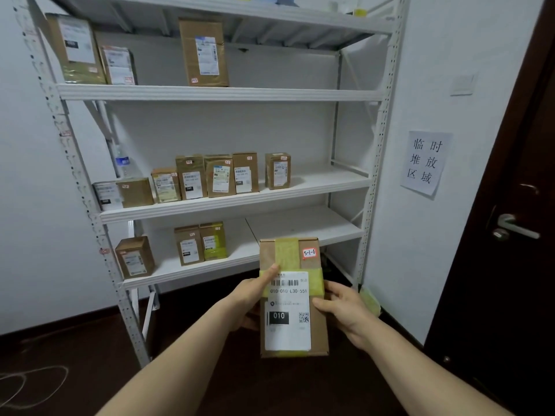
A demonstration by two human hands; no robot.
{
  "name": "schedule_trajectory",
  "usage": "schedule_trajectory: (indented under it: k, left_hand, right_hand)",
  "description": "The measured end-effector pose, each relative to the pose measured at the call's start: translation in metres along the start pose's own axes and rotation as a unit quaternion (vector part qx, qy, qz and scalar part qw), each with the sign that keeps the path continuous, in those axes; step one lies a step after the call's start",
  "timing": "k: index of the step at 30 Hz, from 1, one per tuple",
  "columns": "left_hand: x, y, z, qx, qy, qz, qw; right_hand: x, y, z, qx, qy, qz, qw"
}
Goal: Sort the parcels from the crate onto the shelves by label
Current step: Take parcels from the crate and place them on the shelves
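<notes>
Upright, parcel [292, 298] clasped between left hand [251, 295] and right hand [345, 310].

I note the parcel [292, 295] is matt brown cardboard, banded with glossy yellow-green tape and faced with a smooth white paper label [287, 313]. The shelving [222, 93] looks like white-painted metal, its uprights perforated. The door [507, 205] is dark wood, its handle [515, 226] brushed metal.
</notes>
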State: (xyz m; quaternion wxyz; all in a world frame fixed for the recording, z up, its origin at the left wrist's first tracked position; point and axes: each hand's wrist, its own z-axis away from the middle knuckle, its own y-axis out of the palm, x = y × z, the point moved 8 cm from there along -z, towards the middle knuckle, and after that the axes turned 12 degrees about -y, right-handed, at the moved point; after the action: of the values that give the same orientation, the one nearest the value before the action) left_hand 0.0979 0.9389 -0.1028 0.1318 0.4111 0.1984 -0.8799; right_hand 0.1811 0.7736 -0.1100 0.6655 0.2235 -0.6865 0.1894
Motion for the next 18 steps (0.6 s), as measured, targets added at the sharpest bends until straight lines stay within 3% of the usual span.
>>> schedule_trajectory:
  k: [18]
  left_hand:
    - [0.011, -0.008, -0.008, 0.004, -0.01, 0.009, 1.0]
  right_hand:
    - [-0.016, 0.002, -0.012, 0.0, 0.011, 0.002, 1.0]
